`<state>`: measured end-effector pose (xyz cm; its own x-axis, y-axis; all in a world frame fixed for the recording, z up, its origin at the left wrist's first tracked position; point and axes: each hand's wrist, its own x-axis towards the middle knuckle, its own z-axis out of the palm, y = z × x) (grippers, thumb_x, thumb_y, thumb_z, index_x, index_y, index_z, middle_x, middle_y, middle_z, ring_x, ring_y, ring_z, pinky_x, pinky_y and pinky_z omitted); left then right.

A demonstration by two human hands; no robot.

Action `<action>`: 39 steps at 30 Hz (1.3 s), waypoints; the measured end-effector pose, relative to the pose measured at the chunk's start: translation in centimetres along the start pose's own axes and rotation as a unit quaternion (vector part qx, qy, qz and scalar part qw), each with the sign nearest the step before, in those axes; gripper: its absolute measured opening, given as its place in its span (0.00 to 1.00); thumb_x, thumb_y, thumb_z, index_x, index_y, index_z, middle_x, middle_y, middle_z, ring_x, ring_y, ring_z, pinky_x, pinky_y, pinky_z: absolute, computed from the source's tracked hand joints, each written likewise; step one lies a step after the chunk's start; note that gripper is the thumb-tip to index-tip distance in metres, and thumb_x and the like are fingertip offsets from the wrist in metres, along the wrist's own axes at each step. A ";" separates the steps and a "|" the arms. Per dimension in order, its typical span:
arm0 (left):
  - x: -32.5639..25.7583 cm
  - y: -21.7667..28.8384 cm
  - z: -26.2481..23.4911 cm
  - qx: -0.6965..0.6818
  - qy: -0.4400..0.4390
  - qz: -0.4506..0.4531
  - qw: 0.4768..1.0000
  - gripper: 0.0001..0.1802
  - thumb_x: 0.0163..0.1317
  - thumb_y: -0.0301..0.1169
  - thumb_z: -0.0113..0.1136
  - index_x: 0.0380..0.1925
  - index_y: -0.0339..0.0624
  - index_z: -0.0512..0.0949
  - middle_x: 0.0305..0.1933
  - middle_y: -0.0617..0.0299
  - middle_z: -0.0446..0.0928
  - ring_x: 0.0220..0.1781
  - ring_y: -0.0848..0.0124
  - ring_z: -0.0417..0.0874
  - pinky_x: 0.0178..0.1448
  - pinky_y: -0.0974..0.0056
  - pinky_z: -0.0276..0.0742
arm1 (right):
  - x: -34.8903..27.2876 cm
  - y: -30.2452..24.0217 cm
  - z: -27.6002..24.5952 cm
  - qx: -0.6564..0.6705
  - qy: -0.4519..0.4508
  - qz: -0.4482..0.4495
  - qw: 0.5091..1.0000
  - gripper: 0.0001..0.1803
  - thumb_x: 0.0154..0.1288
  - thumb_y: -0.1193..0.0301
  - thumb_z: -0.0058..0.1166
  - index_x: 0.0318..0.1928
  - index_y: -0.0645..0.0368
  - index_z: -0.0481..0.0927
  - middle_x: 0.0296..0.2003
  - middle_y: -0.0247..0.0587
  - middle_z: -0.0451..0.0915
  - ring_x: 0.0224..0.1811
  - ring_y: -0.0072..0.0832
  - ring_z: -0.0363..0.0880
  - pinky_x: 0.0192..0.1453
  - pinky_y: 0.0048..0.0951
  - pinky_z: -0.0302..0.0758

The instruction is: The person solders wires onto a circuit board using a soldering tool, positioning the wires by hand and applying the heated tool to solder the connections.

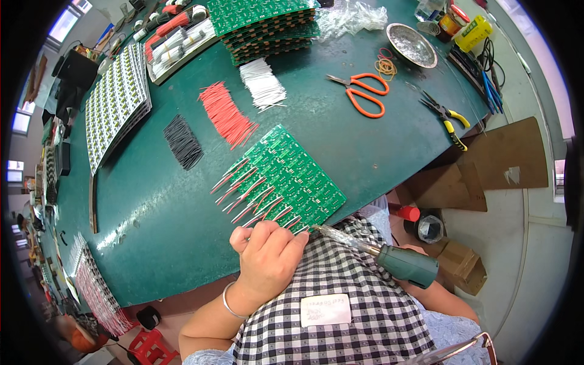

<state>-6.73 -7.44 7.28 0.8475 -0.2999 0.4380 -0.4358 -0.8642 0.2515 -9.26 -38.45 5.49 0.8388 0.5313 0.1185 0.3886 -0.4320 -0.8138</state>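
Observation:
A green circuit board panel [304, 176] lies near the table's front edge, with red and white wires [243, 182] sticking out along its left side. My left hand [271, 252] is closed at the board's lower corner, its fingers pinching a thin wire whose end is mostly hidden. In my right hand [415, 249], largely covered by the tool, is a soldering iron [404, 263] with a dark green handle. Its tip meets the board's lower corner, close to my left thumb. Beyond the board lie bundles of black wires [182, 142], red wires [227, 114] and white wires [263, 84].
Stacked green boards [261, 30] stand at the back beside a box of wire bundles [179, 45]. Orange-handled scissors [368, 94], yellow-handled pliers [449, 118] and a metal bowl [412, 45] are to the right. White panels [118, 103] stand at left; wired boards [97, 280] lie lower left.

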 end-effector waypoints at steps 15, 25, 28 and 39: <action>0.3 0.1 0.1 0.001 -0.004 -0.013 1.000 0.09 0.39 0.26 0.63 0.24 0.53 0.82 0.23 0.76 0.72 0.33 0.75 0.72 0.46 0.60 0.52 | 0.1 -0.1 -0.4 0.041 -0.062 0.062 0.995 0.26 0.51 0.64 0.62 0.48 0.67 0.75 0.41 0.46 0.81 0.41 0.38 0.82 0.48 0.32 0.77; 0.3 0.1 0.1 0.003 -0.007 -0.019 1.000 0.10 0.39 0.26 0.65 0.24 0.54 0.82 0.23 0.76 0.72 0.33 0.75 0.72 0.47 0.60 0.52 | -1.7 0.2 0.8 0.008 0.074 0.112 0.991 0.16 0.55 0.70 0.61 0.44 0.63 0.78 0.44 0.46 0.79 0.48 0.41 0.75 0.53 0.38 0.70; 0.2 0.2 0.1 0.008 -0.008 -0.017 1.000 0.09 0.40 0.26 0.65 0.24 0.54 0.82 0.23 0.76 0.72 0.33 0.75 0.72 0.47 0.60 0.52 | -1.8 -0.1 1.1 0.036 0.092 0.147 0.984 0.16 0.56 0.70 0.61 0.44 0.62 0.79 0.44 0.46 0.78 0.49 0.41 0.74 0.54 0.38 0.70; -0.3 -0.3 -1.6 -0.001 -0.037 -0.030 0.999 0.06 0.45 0.29 0.61 0.26 0.53 0.82 0.26 0.76 0.74 0.36 0.75 0.72 0.48 0.59 0.52 | -2.0 0.7 0.9 0.050 0.058 0.164 0.983 0.17 0.58 0.69 0.60 0.46 0.64 0.77 0.40 0.44 0.79 0.42 0.35 0.77 0.49 0.34 0.72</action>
<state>-7.30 -6.48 8.46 0.8924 -0.2758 0.3572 -0.3832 -0.8812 0.2769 -10.96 -39.15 4.17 0.9527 0.2866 -0.1011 0.0548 -0.4893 -0.8704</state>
